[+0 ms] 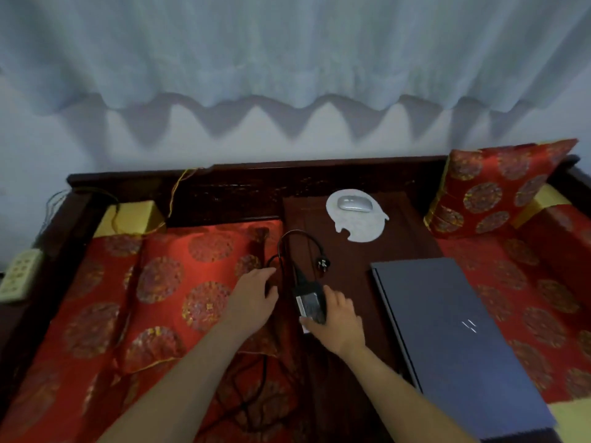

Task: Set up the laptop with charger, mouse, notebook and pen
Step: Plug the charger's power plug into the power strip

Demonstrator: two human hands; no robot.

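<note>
A closed dark grey laptop (454, 340) lies on the dark wooden table (348, 257) at the right. My right hand (335, 321) grips the black charger brick (309, 303) left of the laptop. The charger's black cable (297, 238) loops away from me and ends in a plug (322, 266) lying on the table. My left hand (252, 297) reaches over the cable at the table's left edge; whether its fingers hold the cable I cannot tell. A silver mouse (355, 204) sits on a white mouse pad (359, 230) at the back of the table.
Red patterned cushions (179, 282) cover the wooden bench either side of the table, with a red pillow (492, 187) at the back right. A white power strip (19, 276) lies at the far left. More black cable (256, 391) trails over the cushion near me.
</note>
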